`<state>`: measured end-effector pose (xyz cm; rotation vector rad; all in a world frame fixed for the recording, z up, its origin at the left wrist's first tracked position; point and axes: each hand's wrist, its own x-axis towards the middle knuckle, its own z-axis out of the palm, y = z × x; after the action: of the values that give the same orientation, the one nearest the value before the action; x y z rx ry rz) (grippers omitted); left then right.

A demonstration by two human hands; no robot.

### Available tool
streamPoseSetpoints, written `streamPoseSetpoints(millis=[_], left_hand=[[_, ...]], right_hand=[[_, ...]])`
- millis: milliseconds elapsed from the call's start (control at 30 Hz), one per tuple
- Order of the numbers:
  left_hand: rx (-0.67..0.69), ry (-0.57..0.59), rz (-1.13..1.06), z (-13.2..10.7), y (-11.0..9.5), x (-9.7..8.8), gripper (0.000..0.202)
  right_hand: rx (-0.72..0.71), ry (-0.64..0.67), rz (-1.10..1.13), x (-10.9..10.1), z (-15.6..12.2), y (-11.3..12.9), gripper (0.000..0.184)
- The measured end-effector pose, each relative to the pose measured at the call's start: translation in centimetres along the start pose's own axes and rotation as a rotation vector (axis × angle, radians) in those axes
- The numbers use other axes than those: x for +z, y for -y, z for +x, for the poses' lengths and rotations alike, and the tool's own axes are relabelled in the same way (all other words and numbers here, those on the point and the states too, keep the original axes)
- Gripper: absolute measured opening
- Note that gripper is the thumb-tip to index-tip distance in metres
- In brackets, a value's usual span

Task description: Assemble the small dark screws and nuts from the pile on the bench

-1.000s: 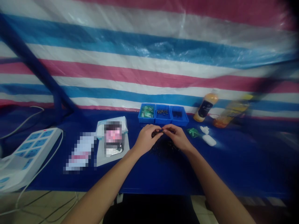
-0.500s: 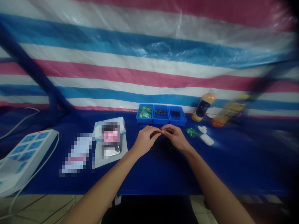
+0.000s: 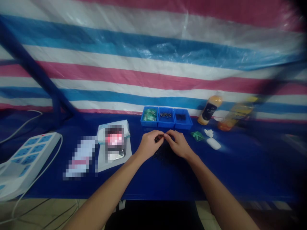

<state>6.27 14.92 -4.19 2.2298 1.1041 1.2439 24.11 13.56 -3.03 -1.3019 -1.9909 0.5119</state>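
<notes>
Head view: three blue bins (image 3: 166, 117) sit behind the hands, a bottle (image 3: 210, 110), green packet (image 3: 197, 136) and white case (image 3: 213, 143) to the right, power strip (image 3: 31, 161) far left. Left hand (image 3: 150, 146) pinches a small dark part (image 3: 157, 138), held above a dark heap of small parts (image 3: 163, 154) on the blue table cover (image 3: 240, 166). Right hand (image 3: 178, 145) curled against it, grip unclear.

Left hand (image 3: 149, 146), right hand (image 3: 178, 145) together

I see the table cover (image 3: 240, 169) is smooth, glossy plastic, the three trays (image 3: 166, 124) are shiny blue plastic, the small screws (image 3: 165, 114) look metal, and the power strip (image 3: 31, 156) is matt white plastic.
</notes>
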Motion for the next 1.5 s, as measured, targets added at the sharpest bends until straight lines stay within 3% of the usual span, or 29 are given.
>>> streamPoseSetpoints(millis=[133,233,367,467,533,667,867,1000,1500], left_hand=[[0.0,-0.01,-0.009,0.0,-0.1,0.2,0.012],[-0.013,-0.046,-0.019,0.1,-0.5,0.0,0.015],[-0.022,-0.061,0.033,0.3,-0.8,-0.5,0.012],[-0.035,-0.066,0.063,0.4,-0.6,-0.7,0.013],[-0.048,-0.058,0.072,0.4,-0.4,-0.6,0.014],[-0.083,-0.011,0.142,0.3,0.2,-0.3,0.012],[-0.151,0.111,0.291,-0.2,1.4,0.2,0.014],[-0.139,0.141,0.283,-0.3,1.6,0.2,0.016],[-0.128,0.122,0.268,-0.3,1.5,0.2,0.014]], right_hand=[[-0.013,-0.008,0.044,0.1,0.0,-0.1,0.035],[0.076,-0.034,0.132,0.1,0.1,-0.5,0.041],[0.208,-0.134,0.434,0.3,0.6,-1.2,0.034],[0.273,-0.196,0.62,0.2,0.9,-1.4,0.056],[0.27,-0.223,0.521,-0.1,0.9,-1.5,0.054],[0.182,-0.269,0.151,-0.8,0.5,-1.6,0.029],[0.023,0.041,-0.272,0.2,-0.2,-1.6,0.021],[-0.001,0.123,-0.302,1.0,-0.3,-1.6,0.022],[0.046,0.084,-0.302,1.4,-0.3,-1.6,0.007]])
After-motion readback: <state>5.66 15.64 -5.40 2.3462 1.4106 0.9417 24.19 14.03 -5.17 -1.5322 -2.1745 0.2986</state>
